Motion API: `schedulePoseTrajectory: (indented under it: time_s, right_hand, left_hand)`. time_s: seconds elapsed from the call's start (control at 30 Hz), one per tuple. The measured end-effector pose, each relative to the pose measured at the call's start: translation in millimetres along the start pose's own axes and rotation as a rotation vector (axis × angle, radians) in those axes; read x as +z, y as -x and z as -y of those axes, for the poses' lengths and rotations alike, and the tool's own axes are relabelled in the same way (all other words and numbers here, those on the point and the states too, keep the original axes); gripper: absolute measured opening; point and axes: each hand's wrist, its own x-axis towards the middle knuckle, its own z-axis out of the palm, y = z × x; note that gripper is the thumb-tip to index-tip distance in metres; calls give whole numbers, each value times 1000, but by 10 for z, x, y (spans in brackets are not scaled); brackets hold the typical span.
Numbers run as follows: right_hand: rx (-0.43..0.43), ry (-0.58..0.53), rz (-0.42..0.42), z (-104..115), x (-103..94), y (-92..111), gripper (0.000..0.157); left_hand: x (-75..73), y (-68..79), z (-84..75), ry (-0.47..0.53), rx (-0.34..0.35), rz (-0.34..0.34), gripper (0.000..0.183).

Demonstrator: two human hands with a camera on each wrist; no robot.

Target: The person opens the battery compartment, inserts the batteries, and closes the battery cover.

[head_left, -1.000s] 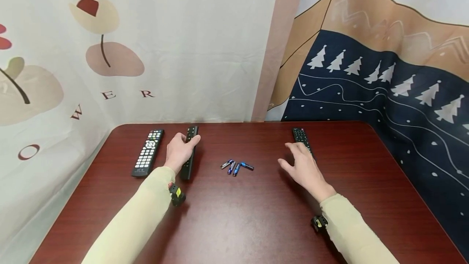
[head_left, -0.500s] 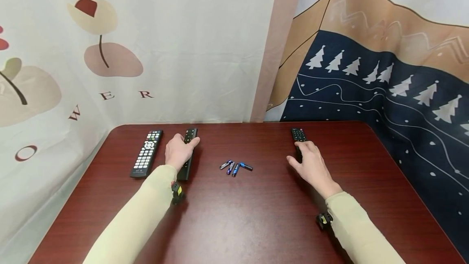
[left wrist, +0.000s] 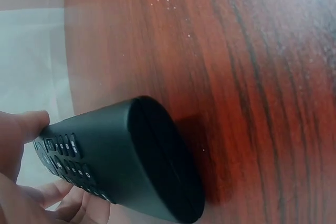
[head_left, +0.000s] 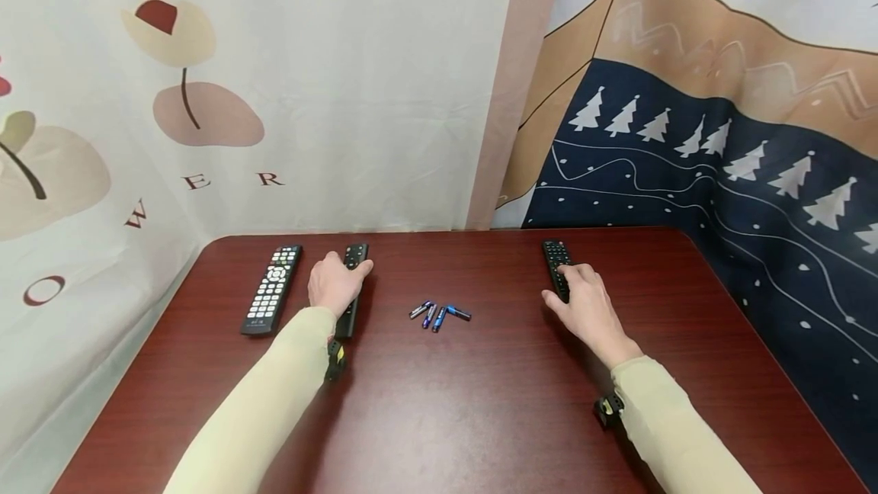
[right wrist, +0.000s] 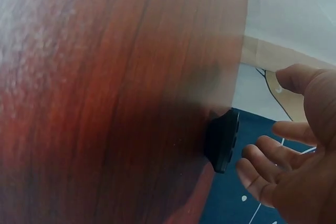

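My left hand (head_left: pixel 334 284) holds a black remote control (head_left: pixel 348 319) across its middle, the thumb (left wrist: pixel 32 124) along one long edge and the other fingers along the opposite one. In the left wrist view the remote's blank end faces the camera, close to the wood; whether it touches the table I cannot tell. My right hand (head_left: pixel 588 311) hovers over the near end of a second black remote (head_left: pixel 557 250), fingers spread and loosely bent. A gap shows between those fingers and that remote (right wrist: pixel 223 140) in the right wrist view.
Another black remote with white buttons (head_left: pixel 272 290) lies left of my left hand. Several small blue batteries (head_left: pixel 440 319) lie loose mid-table between the hands. The reddish-brown table (head_left: pixel 439 418) ends at a pale printed curtain (head_left: pixel 377 97) and a navy tree-patterned one (head_left: pixel 638 174).
My right hand has shifted right, uncovering more of the right-hand remote's left side. My left hand keeps its hold on its remote, nearly in place. The head view has drifted slightly.
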Motion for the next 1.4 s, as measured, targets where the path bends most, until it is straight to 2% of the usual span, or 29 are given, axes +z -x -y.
schedulePoseTrajectory:
  time_s: [0.6, 1.4]
  right_hand:
    - [116, 62, 70, -88, -3, -112, 60]
    - [175, 147, 95, -142, 39, -246, 60]
  left_hand:
    - [90, -86, 20, -77, 14, -11, 67]
    - [146, -122, 50, -147, 0, -3, 66]
